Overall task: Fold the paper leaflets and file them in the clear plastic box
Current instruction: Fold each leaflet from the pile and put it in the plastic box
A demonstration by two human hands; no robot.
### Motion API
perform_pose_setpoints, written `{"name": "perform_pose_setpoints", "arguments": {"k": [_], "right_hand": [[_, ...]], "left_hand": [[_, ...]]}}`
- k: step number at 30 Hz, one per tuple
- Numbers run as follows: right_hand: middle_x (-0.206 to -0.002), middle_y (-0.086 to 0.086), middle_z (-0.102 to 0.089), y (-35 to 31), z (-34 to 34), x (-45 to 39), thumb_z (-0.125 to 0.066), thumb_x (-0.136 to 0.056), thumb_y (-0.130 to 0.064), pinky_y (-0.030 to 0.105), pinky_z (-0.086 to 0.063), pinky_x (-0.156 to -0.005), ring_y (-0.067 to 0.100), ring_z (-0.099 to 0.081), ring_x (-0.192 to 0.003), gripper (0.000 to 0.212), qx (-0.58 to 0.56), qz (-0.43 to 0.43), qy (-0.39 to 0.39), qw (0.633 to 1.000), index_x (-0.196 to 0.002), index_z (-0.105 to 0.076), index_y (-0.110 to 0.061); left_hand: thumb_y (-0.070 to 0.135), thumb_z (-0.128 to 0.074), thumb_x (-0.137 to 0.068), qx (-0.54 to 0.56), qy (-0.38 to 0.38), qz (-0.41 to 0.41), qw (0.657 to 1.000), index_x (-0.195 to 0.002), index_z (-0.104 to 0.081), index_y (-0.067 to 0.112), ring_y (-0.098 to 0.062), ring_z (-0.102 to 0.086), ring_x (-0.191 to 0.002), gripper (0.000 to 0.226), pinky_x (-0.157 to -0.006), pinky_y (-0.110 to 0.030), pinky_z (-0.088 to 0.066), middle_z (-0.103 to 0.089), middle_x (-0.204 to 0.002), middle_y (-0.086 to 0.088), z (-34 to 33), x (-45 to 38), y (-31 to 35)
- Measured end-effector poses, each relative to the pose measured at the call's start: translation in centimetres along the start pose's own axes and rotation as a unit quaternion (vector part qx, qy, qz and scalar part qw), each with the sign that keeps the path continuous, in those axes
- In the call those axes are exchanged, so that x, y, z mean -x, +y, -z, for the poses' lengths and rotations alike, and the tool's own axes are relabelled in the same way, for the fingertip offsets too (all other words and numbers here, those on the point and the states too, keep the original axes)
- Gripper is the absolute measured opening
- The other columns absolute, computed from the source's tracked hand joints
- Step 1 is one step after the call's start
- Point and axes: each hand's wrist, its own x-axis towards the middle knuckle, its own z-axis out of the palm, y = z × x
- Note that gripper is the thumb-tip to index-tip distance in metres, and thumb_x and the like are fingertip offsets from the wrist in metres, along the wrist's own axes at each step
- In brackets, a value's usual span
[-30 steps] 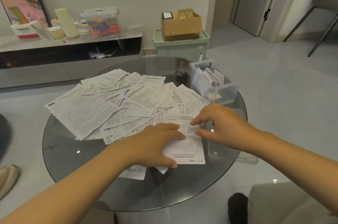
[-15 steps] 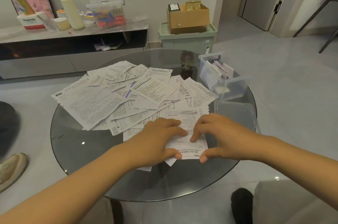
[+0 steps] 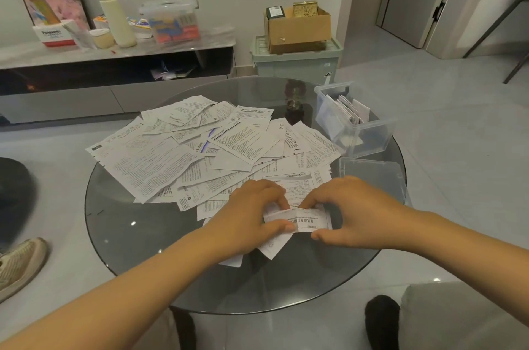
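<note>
Fingers [image 3: 282, 228] of both hands pinch a leaflet [image 3: 305, 221] at lower centre, mid-fold; thin, limp paper, best held by its edges.

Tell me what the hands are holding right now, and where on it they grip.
One leaflet, mid-fold. The left hand pinches its left end and the right hand its right end, thumbs under the near edge and fingers on the folded-over top.

Head view, down over table [image 3: 120, 235]
</note>
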Motion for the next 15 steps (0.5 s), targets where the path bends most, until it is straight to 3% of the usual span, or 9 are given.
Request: {"name": "perform_pose_setpoints", "arguments": {"k": [4, 6, 11, 15], "right_hand": [[-0.111, -0.022, -0.063, 0.6, 0.4, -0.2, -0.065, -0.080, -0.047, 0.015, -0.046, -0.081, 0.001, -0.055, -0.099, 0.035, -0.073, -0.009, -0.017, 0.997, -0.113, -0.063, -0.037], [-0.109, -0.023, -0.063, 1.0, 0.4, -0.4, -0.065, -0.081, -0.045, 0.010, -0.045, -0.080, -0.002, -0.056, -0.099, 0.030, -0.117, -0.022, -0.020, 0.993, -0.110, -0.063, -0.038], [-0.111, -0.016, -0.063, 1.8, 0.3, -1.6, -0.061, -0.083, -0.046, 0.027, -0.050, -0.088, 0.003, -0.059, -0.101, 0.030, -0.172, -0.057, -0.010, 0.983, -0.113, -0.059, -0.043], [-0.096, -0.017, -0.061, 1.5, 0.0, -2.4, -0.057, -0.087, -0.043, 0.022, -0.049, -0.077, 0.006, -0.059, -0.086, 0.028, -0.186, -0.080, 0.036, 0.979, -0.114, -0.059, -0.035]], "left_hand": [[0.048, -0.068, -0.079, 0.030, -0.065, 0.013, 0.997, -0.116, -0.058, 0.032, 0.009, -0.038, -0.109, 0.042, -0.087, -0.001, -0.028, -0.046, -0.121, 0.023, 1.7, 0.5, 0.7], [0.046, -0.071, -0.077, 0.038, -0.074, 0.017, 0.996, -0.118, -0.056, 0.031, 0.011, -0.041, -0.100, 0.046, -0.086, -0.005, -0.033, -0.046, -0.111, 0.026, 2.1, 0.7, 0.9], [0.042, -0.058, -0.088, 0.087, 0.014, 0.061, 0.994, -0.098, -0.065, 0.027, -0.003, -0.058, -0.083, 0.020, -0.077, -0.025, -0.047, -0.063, -0.092, 0.014, 1.5, 0.0, 1.1], [0.039, -0.054, -0.091, 0.082, 0.078, 0.084, 0.990, -0.094, -0.064, 0.028, -0.007, -0.061, -0.075, 0.015, -0.063, -0.020, -0.044, -0.063, -0.083, 0.015, 1.2, -0.8, 0.7]]}}
